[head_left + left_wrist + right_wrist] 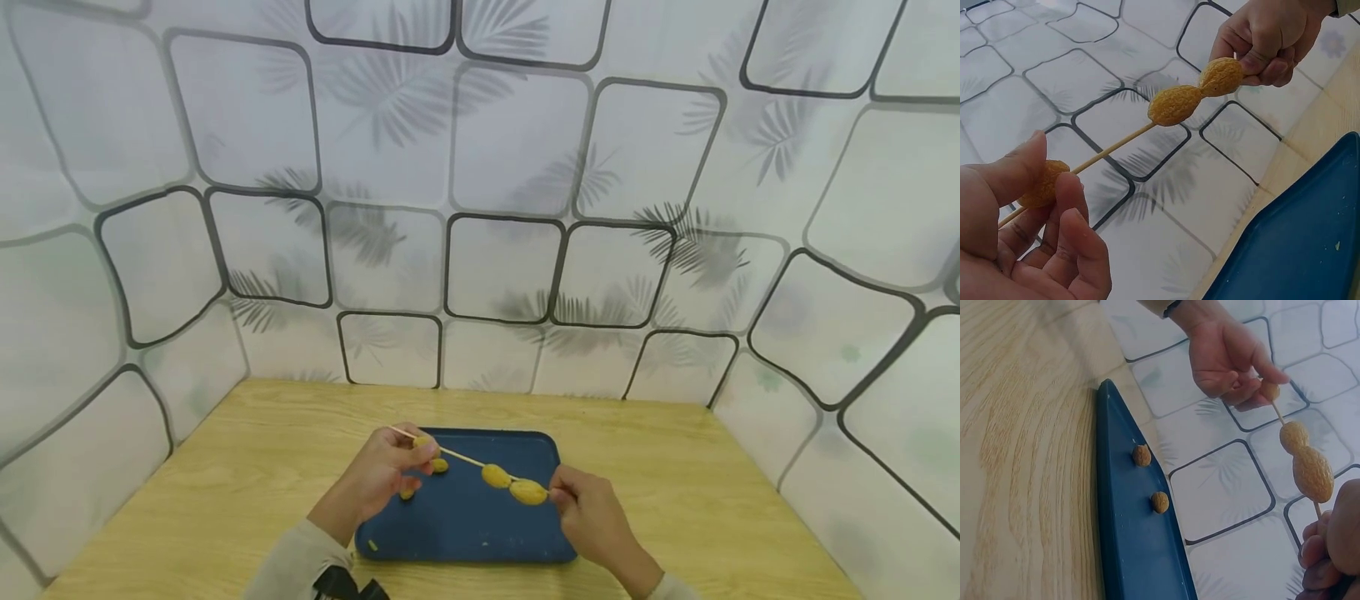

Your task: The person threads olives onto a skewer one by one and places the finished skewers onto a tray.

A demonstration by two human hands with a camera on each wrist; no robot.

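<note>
A thin wooden skewer (461, 457) spans the space between the two hands, above the tray. My right hand (596, 512) grips one end of it in curled fingers. Close to that hand, two oval, yellow-brown wrinkled balls (1174, 105) sit threaded end to end. At the other end my left hand (382, 468) pinches a third ball (1047, 183) between thumb and fingers, with the stick showing on both sides of it. Bare stick separates this ball from the pair. The left hand's other fingers are loosely bent.
Under the hands a dark blue rectangular tray (480, 533) lies on the wood-grain table (660, 450). Two loose balls, one farther (1142, 455) and one nearer (1160, 502), rest on it. A small scrap (372, 545) lies in its near left corner. Patterned sheeting (502, 267) surrounds the table's back and sides.
</note>
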